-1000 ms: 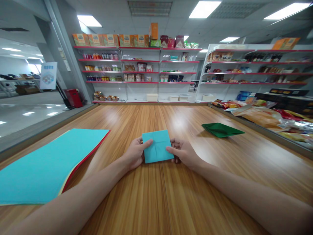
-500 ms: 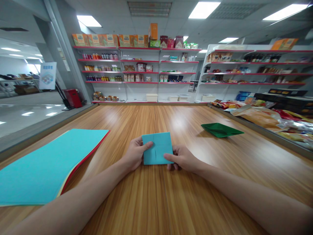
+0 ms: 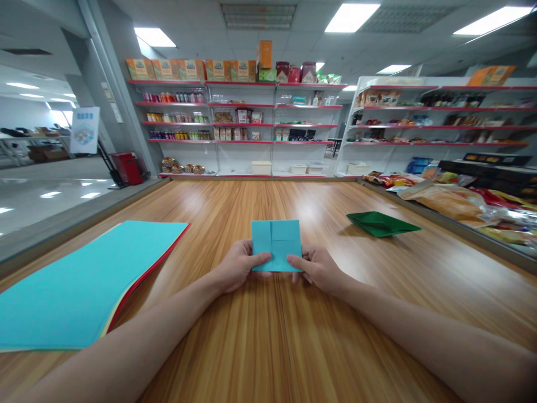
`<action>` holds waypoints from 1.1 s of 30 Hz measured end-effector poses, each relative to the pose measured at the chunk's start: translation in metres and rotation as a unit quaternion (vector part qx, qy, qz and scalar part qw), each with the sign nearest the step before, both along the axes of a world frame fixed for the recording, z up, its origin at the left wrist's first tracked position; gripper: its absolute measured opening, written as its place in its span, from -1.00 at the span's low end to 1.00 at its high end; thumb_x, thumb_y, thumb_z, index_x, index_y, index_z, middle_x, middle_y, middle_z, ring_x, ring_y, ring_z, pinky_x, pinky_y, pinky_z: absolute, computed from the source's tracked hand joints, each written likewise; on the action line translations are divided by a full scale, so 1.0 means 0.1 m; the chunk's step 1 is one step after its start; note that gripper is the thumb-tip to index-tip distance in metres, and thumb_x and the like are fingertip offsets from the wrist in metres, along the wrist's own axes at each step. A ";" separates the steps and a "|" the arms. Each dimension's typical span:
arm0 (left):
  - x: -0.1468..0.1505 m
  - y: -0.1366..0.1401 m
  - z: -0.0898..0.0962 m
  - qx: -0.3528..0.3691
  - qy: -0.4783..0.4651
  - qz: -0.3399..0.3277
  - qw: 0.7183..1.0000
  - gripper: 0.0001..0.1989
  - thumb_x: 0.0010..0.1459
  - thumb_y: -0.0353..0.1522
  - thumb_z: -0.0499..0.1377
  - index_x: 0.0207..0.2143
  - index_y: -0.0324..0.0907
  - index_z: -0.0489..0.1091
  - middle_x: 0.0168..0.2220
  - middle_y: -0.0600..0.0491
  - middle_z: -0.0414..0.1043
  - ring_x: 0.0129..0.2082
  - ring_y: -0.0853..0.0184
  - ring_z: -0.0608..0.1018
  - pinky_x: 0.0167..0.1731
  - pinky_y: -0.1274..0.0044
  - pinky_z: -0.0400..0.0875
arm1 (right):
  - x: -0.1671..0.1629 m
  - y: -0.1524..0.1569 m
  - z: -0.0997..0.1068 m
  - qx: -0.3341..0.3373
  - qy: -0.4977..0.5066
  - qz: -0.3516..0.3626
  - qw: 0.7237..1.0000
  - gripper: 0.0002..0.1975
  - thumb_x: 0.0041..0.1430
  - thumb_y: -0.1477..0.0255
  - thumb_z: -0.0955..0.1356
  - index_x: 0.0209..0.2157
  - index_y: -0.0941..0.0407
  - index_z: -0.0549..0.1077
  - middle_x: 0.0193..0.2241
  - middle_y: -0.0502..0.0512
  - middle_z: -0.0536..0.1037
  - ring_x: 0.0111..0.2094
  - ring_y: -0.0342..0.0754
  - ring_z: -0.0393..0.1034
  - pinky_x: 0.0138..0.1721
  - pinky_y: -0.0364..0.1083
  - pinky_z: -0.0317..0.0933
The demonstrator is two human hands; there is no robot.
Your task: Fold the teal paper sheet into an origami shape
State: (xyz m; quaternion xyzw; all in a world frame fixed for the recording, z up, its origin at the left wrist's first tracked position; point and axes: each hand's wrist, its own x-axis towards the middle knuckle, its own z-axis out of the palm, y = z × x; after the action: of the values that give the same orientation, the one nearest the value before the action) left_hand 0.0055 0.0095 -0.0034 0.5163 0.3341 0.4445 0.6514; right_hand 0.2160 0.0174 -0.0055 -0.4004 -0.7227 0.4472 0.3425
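Observation:
A small folded sheet of blue paper (image 3: pixel 282 232) is held up over the table between my two hands, with crease lines across its face. My left hand (image 3: pixel 240 265) pinches its lower left side, thumb in front and fingers behind. At the lower right, my right hand (image 3: pixel 321 267) grips it the same way, its fingers partly hidden by the paper. To the right lies a folded green paper piece (image 3: pixel 382 224). A stack of coloured paper sheets (image 3: pixel 96 274), blue on top with yellow and red edges showing, rests at the left.
The wooden table (image 3: pixel 235 358) has a raised rim (image 3: pixel 138 204). Snack packages (image 3: pixel 444 204) are heaped beyond its right edge. Behind stand shelves (image 3: pixel 239 141) of drinks and boxed goods, and a red box (image 3: pixel 128 168) is on the floor at left.
The folded blue paper has been turned and shifted slightly up and right, and now sits level. My left thumb has slid from its upper left down to the lower edge.

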 end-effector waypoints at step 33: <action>-0.02 -0.05 0.03 0.001 0.027 -0.072 0.997 -0.74 -0.06 -0.31 0.34 -0.45 -0.32 0.38 -0.55 -0.04 0.51 -0.64 0.36 0.55 -0.66 0.65 0.41 | 0.01 0.03 0.04 -0.075 0.074 0.021 0.994 -0.59 0.02 0.12 0.37 -0.57 0.22 0.41 -0.66 0.08 0.50 -0.75 -0.27 0.16 -0.73 -0.24 -0.09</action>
State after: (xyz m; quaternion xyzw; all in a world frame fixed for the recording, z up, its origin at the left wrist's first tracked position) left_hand 0.0036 0.0044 -0.0003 0.5514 0.3132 0.3825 0.6720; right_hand 0.2167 0.0205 -0.0015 -0.3756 -0.6681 0.5353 0.3551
